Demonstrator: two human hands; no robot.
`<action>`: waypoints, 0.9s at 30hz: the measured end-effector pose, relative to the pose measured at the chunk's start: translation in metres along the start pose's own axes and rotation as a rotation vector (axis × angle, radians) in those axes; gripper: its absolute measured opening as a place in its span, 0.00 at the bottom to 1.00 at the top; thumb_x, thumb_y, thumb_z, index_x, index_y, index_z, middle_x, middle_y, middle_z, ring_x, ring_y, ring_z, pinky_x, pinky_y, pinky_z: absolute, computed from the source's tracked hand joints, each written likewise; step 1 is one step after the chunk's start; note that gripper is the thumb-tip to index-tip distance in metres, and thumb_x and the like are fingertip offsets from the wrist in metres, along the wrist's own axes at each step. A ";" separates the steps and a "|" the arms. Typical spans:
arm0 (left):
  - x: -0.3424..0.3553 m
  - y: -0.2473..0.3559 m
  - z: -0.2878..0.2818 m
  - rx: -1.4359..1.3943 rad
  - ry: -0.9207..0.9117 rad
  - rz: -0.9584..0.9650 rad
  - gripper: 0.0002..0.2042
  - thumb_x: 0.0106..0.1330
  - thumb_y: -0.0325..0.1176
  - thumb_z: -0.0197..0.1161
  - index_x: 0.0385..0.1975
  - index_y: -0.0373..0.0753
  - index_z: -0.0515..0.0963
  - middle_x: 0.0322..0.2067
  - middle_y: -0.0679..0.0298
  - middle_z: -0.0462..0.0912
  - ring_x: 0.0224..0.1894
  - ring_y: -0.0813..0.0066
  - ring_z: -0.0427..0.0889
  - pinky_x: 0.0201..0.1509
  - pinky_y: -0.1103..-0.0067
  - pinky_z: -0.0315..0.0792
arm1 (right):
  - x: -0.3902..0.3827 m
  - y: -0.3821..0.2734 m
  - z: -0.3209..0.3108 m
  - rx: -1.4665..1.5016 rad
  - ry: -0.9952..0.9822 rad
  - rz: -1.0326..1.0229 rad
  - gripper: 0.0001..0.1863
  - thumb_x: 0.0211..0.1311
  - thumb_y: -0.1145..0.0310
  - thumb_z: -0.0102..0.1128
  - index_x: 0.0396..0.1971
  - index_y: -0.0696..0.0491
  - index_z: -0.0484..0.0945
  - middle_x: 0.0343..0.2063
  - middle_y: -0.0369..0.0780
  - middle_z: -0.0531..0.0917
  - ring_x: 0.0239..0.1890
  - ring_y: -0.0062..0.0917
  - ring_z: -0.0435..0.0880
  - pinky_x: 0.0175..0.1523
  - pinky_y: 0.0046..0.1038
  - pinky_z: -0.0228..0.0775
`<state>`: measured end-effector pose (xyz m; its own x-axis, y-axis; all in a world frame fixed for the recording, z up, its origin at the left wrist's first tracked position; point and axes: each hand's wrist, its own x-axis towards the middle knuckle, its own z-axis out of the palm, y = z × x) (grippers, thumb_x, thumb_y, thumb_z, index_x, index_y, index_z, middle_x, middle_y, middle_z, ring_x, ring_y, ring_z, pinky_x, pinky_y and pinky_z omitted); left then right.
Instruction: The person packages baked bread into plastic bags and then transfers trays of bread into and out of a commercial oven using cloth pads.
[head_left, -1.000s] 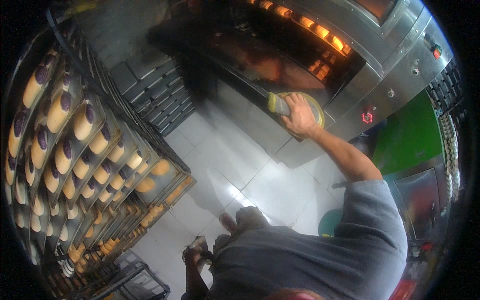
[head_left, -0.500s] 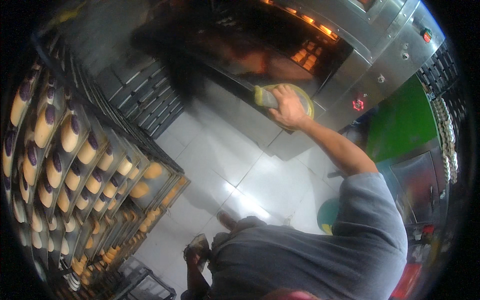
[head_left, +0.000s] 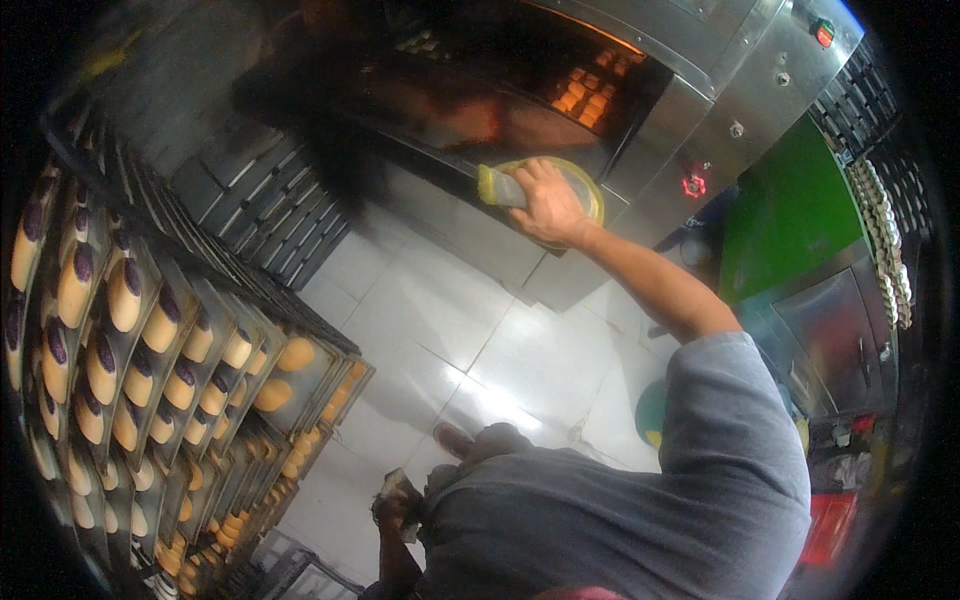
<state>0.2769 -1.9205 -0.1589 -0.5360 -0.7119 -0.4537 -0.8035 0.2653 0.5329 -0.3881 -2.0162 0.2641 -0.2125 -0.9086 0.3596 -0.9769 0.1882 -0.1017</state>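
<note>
Right hand (head_left: 550, 205) is gripping a yellow-green pad (head_left: 500, 187) against the open oven's (head_left: 560, 90) door edge; left hand (head_left: 395, 500) is clutching something unclear. A slipping pad could mean burnt fingers.

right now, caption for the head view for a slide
Right hand grips a yellow cloth pad at the open oven, beside racked trays of buns.

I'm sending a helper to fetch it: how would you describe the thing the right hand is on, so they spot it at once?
Find the big steel oven with its glowing open mouth. At the lower edge of that opening the right hand presses on a round yellow-rimmed pad. It is the only yellow, disc-shaped thing against the grey metal there.
</note>
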 end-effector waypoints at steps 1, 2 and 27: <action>0.000 -0.009 0.011 -0.020 0.031 -0.010 0.15 0.45 0.38 0.64 0.34 0.46 0.84 0.35 0.58 0.84 0.41 0.58 0.82 0.49 0.67 0.73 | 0.000 0.001 0.001 -0.003 0.007 -0.003 0.28 0.47 0.62 0.64 0.49 0.58 0.71 0.43 0.47 0.72 0.51 0.42 0.69 0.57 0.40 0.62; -0.006 -0.012 0.023 -0.057 0.080 -0.043 0.15 0.45 0.38 0.63 0.35 0.47 0.84 0.36 0.59 0.84 0.42 0.58 0.82 0.50 0.67 0.73 | 0.007 -0.005 0.005 0.003 0.016 -0.034 0.28 0.47 0.62 0.64 0.49 0.58 0.71 0.43 0.47 0.73 0.51 0.42 0.69 0.57 0.40 0.62; 0.017 -0.029 0.057 0.009 0.018 0.035 0.12 0.49 0.42 0.60 0.28 0.42 0.83 0.31 0.58 0.83 0.37 0.57 0.80 0.45 0.64 0.72 | 0.005 0.004 0.008 0.074 -0.005 -0.047 0.28 0.46 0.62 0.65 0.50 0.56 0.72 0.44 0.47 0.72 0.51 0.41 0.69 0.58 0.39 0.61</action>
<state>0.2764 -1.9036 -0.2230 -0.5591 -0.7135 -0.4222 -0.7869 0.2962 0.5414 -0.3931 -2.0233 0.2578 -0.1664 -0.9175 0.3613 -0.9812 0.1178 -0.1529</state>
